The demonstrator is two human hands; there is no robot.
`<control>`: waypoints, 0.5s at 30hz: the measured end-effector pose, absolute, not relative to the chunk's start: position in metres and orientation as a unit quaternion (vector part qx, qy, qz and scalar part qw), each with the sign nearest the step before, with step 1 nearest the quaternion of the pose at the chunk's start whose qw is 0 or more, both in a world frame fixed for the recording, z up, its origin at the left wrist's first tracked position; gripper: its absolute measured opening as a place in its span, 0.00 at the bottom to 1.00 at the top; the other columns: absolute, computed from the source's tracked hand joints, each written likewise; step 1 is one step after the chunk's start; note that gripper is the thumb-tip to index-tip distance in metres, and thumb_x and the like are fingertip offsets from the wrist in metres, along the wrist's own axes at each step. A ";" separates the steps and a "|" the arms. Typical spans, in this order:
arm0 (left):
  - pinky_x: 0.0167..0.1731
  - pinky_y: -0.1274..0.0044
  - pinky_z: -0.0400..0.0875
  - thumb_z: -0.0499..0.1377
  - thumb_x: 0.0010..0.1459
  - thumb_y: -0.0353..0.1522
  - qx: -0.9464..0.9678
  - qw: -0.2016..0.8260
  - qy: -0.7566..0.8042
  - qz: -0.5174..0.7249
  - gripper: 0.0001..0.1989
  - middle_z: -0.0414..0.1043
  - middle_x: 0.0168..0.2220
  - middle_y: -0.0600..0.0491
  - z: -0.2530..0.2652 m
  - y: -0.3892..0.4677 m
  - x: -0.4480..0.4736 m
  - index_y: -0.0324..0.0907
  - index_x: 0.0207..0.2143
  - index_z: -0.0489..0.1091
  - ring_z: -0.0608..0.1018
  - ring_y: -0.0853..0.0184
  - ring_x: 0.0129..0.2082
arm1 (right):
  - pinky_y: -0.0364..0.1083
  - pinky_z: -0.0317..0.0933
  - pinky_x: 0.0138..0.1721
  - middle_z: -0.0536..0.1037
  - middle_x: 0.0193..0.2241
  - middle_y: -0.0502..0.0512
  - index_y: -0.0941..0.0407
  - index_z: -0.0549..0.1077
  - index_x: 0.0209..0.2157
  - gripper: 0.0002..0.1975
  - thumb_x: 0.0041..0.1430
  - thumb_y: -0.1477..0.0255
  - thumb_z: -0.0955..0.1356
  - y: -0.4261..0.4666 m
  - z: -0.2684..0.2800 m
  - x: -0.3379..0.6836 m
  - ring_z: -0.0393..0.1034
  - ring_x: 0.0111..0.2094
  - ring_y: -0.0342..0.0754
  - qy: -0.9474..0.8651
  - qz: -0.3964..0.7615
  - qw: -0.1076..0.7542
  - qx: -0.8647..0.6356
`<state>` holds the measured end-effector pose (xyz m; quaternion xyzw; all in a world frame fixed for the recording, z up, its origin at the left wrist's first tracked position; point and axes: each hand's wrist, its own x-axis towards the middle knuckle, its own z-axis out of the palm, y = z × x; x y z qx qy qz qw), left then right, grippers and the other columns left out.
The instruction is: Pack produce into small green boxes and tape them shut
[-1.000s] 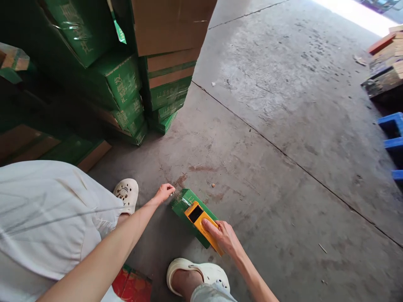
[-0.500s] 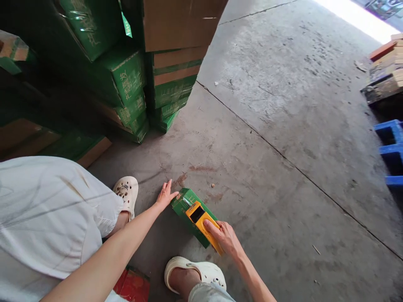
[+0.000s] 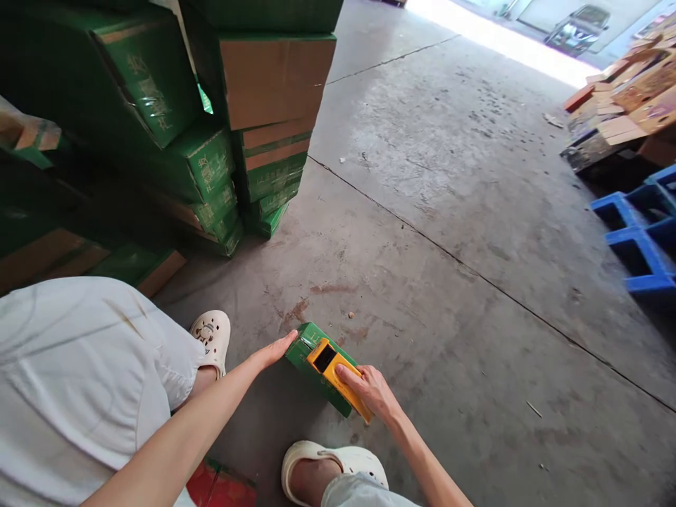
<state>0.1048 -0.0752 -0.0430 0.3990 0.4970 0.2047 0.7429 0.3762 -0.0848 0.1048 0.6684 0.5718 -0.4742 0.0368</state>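
the left hand [image 3: 277, 348], splayed just before, now lies flat against the box [image 3: 320, 382] — likely steadying it — below the yellow device [image 3: 334, 378] the right hand [image 3: 374, 391] grips.

Daylight glares in at the upper right, bleaching a strip of floor [image 3: 501, 36] white, while the stacked boxes [image 3: 211, 169] sit in gloom. A soft shadow lies beside the small green box [image 3: 315, 379]. The right edge looks stretched; a shape [image 3: 578, 29] beyond the glare, perhaps a vehicle, is blurred.
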 end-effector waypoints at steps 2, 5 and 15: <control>0.71 0.59 0.58 0.53 0.65 0.54 0.439 0.701 0.530 0.184 0.34 0.73 0.65 0.45 -0.042 -0.068 0.093 0.42 0.62 0.76 0.68 0.50 0.70 | 0.44 0.43 0.26 0.58 0.20 0.47 0.54 0.61 0.21 0.32 0.56 0.39 0.63 -0.085 0.106 0.376 0.53 0.25 0.43 0.573 -0.477 0.036 0.665; 0.75 0.61 0.47 0.62 0.58 0.44 0.484 0.670 0.528 0.193 0.41 0.56 0.75 0.46 -0.035 -0.058 0.078 0.43 0.73 0.63 0.53 0.51 0.77 | 0.44 0.43 0.26 0.59 0.20 0.47 0.55 0.64 0.22 0.32 0.56 0.39 0.63 -0.085 0.109 0.375 0.53 0.25 0.43 0.569 -0.486 0.035 0.662; 0.73 0.46 0.33 0.79 0.32 0.50 0.766 0.532 0.353 0.075 0.74 0.33 0.80 0.40 -0.018 -0.014 0.104 0.50 0.78 0.46 0.34 0.39 0.78 | 0.45 0.43 0.25 0.60 0.20 0.48 0.55 0.63 0.21 0.32 0.57 0.40 0.64 -0.088 0.106 0.378 0.53 0.25 0.43 0.573 -0.497 0.020 0.651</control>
